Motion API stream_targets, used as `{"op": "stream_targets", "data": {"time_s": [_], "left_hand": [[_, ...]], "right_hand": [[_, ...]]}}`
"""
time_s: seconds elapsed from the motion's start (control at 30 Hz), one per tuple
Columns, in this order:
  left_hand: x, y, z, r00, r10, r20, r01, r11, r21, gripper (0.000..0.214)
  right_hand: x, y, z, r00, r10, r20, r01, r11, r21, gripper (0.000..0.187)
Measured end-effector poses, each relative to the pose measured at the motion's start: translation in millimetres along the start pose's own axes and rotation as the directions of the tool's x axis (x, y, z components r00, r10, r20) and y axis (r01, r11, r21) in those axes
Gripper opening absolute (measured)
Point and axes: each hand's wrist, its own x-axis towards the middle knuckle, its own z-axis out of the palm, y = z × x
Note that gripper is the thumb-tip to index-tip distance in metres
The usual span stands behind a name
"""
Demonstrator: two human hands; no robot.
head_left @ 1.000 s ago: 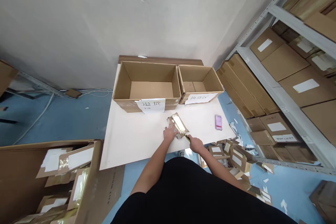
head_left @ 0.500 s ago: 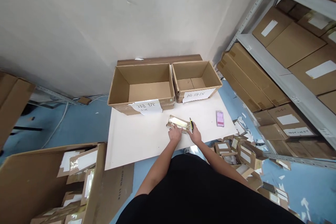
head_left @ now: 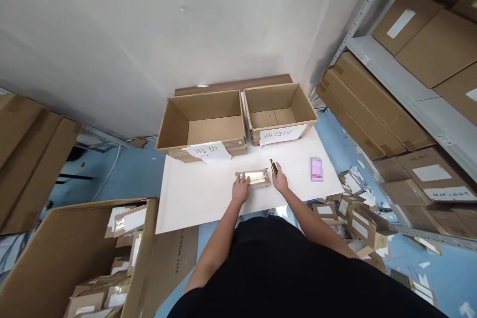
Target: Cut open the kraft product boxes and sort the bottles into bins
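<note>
A small taped cardboard box (head_left: 257, 178) with a shiny, label-like top lies on the white table (head_left: 194, 194). My left hand (head_left: 241, 189) grips its left end, fingers over the top. Just right of the box, apart from it, my right hand (head_left: 280, 182) is closed around a yellow-and-black utility knife (head_left: 274, 167), which points up and away from me. Whether its blade is out is too small to tell.
Two open cartons, a larger one (head_left: 164, 148) and a smaller one (head_left: 313, 119), with handwritten paper signs, line the table's back. A pink-screened phone (head_left: 316, 169) lies at right. A big carton (head_left: 33, 238) of parcels stands lower left; shelves (head_left: 395, 67) and discarded boxes (head_left: 359, 223) are at right.
The box has turned to lie straighter across the table. My left hand has shifted left to its end. My right hand with the knife has come away from the box's right end.
</note>
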Motion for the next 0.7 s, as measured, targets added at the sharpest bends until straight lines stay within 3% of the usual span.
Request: {"op": "stream_targets", "data": {"time_s": [0.17, 0.33, 0.53, 0.7], "left_hand": [[8.2, -12.0, 14.4, 0.998, 0.027, 0.059, -0.026, 1.0, -0.012, 0.062], [9.0, -15.4, 20.9, 0.997, 0.058, 0.047, -0.056, 0.998, -0.037, 0.065], [11.0, -14.6, 26.3, 0.997, 0.06, 0.037, -0.059, 0.998, -0.038, 0.065], [15.2, -12.0, 35.9, 1.0, 0.023, 0.013, -0.023, 0.998, -0.066, 0.066]], "right_hand": [[-23.6, 14.2, -15.9, 0.99, -0.082, 0.118, 0.09, 0.994, -0.068, 0.054], [-39.7, 7.3, -12.3, 0.977, -0.108, 0.186, 0.139, 0.977, -0.159, 0.049], [-45.1, -12.5, 8.1, 0.978, -0.035, 0.204, 0.114, 0.914, -0.388, 0.069], [-44.3, -20.4, 10.1, 0.975, -0.011, 0.22, 0.094, 0.924, -0.37, 0.071]]}}
